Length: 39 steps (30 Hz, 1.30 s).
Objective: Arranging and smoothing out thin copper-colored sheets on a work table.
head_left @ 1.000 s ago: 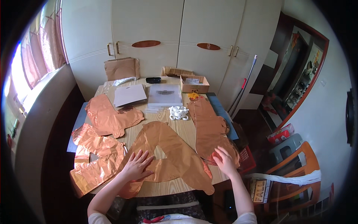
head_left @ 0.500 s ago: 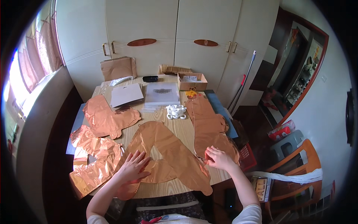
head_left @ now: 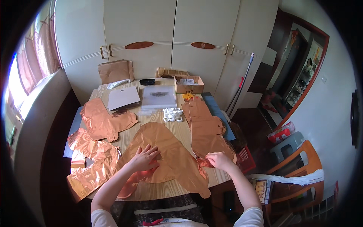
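A left hand [head_left: 145, 158] and a right hand [head_left: 221, 160] at a flat A-shaped copper foil balloon [head_left: 174, 163].
At the left of the wood-grain table [head_left: 159, 192] lies a crumpled, shiny foil balloon [head_left: 99, 154], with a smoother foil balloon [head_left: 107, 122] just behind it; next, the left hand rests on the A-shaped copper foil balloon, fingers loosely spread, at the table's near middle; white rings [head_left: 172, 114] cluster beyond it; the right hand, fingertips drawn narrow, is at its right edge, beside a long foil balloon [head_left: 204, 126], its grip impossible to tell.
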### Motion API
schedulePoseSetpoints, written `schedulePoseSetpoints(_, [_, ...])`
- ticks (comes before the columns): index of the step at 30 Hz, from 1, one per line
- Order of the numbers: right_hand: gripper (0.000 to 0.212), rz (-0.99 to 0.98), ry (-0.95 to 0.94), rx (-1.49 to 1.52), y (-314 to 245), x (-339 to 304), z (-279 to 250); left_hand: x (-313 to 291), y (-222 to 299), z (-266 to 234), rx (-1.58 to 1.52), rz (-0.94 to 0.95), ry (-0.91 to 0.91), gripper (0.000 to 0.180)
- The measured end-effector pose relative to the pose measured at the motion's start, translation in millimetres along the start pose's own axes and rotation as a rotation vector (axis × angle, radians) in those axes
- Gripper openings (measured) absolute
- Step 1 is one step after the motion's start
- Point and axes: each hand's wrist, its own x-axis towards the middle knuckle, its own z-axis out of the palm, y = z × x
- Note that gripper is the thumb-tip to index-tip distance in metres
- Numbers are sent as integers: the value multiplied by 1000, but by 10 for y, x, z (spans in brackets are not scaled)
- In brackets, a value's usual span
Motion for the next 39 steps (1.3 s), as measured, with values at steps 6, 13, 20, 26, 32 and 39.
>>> schedulePoseSetpoints(6, [12, 35, 71, 60, 17, -52, -36, 297, 114, -39, 46, 60, 5, 69])
schedulePoseSetpoints(13, [17, 345, 115, 370, -132, -20, -203, 876, 790, 172, -10, 356, 218, 58])
schedulePoseSetpoints(20, [14, 447, 169, 517, 218, -10, -36, 1197, 1131, 264, -29, 363, 172, 60])
schedulePoseSetpoints(26, [17, 414, 446, 457, 273, 115, -266, 1166, 1188, 288, 69, 399, 277, 36])
schedulePoseSetpoints(32, [15, 418, 668, 204, 484, 527, -712, 1222, 1202, 351, 165, 512, 340, 15])
schedulePoseSetpoints(39, [14, 178, 978, 123, 352, 1057, -1648, 1263, 1400, 423, 131, 393, 284, 10])
